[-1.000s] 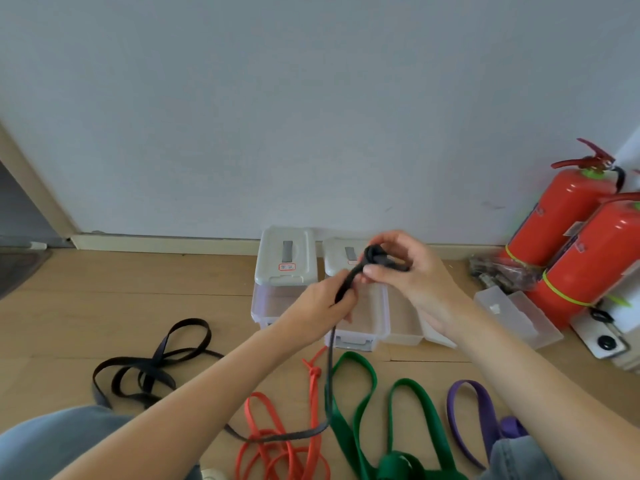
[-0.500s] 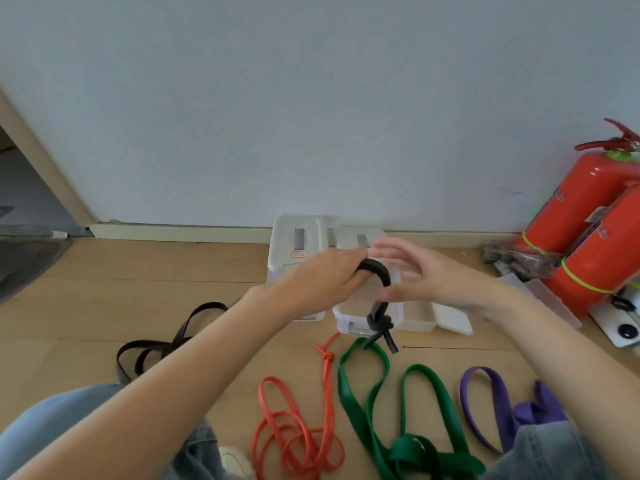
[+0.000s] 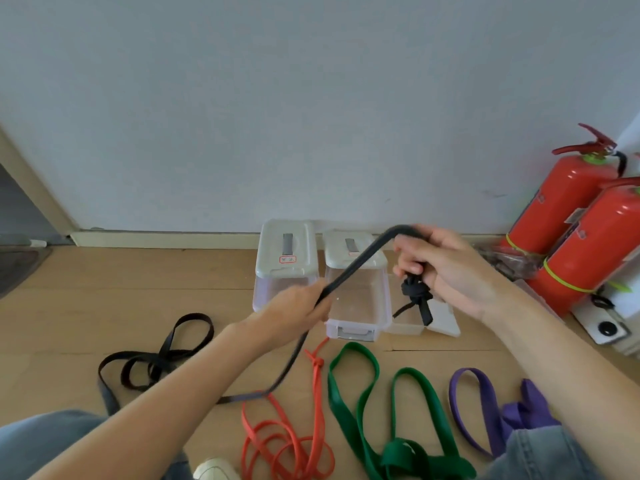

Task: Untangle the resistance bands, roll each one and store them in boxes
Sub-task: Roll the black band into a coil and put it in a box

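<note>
The hands have drawn apart since half a second ago, when they were close together over the boxes. The right hand (image 3: 446, 268) is now gripping the black resistance band (image 3: 353, 268) right of the frame's centre, fingers curled round it where it bends over the fist, and the band's knot (image 3: 415, 292), which was hanging below both hands before, is dangling just under this hand. The left hand (image 3: 294, 313) is pinching the same band lower and to the left, so a taut stretch is running diagonally between the two hands. From the left hand the band is trailing down to the wooden floor (image 3: 104, 299) and across to loose black loops (image 3: 162, 355) at the lower left.

Behind the hands, against the skirting, two clear plastic boxes are standing side by side, the left box (image 3: 285, 261) and the middle box (image 3: 356, 306) both with grey lids tipped back. A smaller clear box (image 3: 440, 320) is lying just to their right. Along the bottom of the frame a tangled orange band (image 3: 287, 441), a green band (image 3: 363, 403) and a purple band (image 3: 485, 410) are lying on the floor. Two red fire extinguishers (image 3: 571, 220) are leaning at the right edge against the pale grey wall (image 3: 311, 98).
</note>
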The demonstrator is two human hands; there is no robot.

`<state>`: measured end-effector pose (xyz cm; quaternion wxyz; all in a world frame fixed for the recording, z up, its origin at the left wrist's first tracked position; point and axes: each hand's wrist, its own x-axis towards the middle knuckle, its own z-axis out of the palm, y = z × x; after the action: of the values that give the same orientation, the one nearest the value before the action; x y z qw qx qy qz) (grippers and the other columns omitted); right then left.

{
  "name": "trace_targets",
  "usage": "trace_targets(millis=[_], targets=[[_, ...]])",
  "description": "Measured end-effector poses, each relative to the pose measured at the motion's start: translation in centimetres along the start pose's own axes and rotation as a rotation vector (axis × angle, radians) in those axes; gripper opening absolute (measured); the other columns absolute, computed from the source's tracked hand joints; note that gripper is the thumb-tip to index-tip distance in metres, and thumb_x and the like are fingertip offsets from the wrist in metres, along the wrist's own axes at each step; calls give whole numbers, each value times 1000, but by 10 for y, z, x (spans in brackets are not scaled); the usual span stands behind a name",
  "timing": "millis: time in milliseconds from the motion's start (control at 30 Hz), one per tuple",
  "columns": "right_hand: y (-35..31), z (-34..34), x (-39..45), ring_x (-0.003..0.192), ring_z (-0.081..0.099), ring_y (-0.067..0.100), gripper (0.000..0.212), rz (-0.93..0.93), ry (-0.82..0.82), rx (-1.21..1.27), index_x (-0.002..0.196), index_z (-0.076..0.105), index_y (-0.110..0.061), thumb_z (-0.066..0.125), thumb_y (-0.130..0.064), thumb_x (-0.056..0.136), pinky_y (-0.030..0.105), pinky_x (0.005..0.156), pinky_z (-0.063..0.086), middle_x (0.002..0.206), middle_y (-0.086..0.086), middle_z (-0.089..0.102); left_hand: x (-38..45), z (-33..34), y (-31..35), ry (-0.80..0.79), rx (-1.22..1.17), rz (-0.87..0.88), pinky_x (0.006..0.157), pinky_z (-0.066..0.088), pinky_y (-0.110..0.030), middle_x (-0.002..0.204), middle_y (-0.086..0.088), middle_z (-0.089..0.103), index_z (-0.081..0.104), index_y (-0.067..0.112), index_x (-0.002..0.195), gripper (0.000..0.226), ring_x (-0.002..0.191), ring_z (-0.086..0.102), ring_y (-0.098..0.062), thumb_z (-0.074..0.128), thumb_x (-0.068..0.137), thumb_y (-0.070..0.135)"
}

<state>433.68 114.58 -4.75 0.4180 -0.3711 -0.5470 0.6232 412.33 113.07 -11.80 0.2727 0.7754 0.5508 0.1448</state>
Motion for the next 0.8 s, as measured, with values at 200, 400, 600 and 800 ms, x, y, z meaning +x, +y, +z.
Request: trace_targets(millis=[200,400,600,800], targets=[[-6,-16,1,55,54,1,5,147,-179,-624,85,69,-29,70,-29,80,19,53,43,69,-12,63,-9,-77,45,586,-240,179,49,40,-32,55,1,49,42,17,74,19,45,45,-15,39,93,17],[-2,-2,3,90,67,12,23,109,-341,-517,90,68,-16,75,-29,72,16,80,48,90,2,72,6,-33,74,256,200,268,58,29,-27,61,6,37,46,6,99,15,62,41,-22,38,98,19],[-4,-4,-1,53,51,11,10,7,-160,-312,76,61,-16,60,-18,86,33,75,53,50,-7,44,21,-6,33,76,-73,151,53,36,-23,63,3,47,38,19,74,23,58,47,-17,40,97,22],[-1,-19,3,55,57,8,16,50,-82,-407,79,59,-14,60,-29,81,17,69,51,49,-7,52,2,-6,-29,13,119,-207,66,43,-21,78,-2,57,51,11,107,27,74,57,-20,32,100,29]])
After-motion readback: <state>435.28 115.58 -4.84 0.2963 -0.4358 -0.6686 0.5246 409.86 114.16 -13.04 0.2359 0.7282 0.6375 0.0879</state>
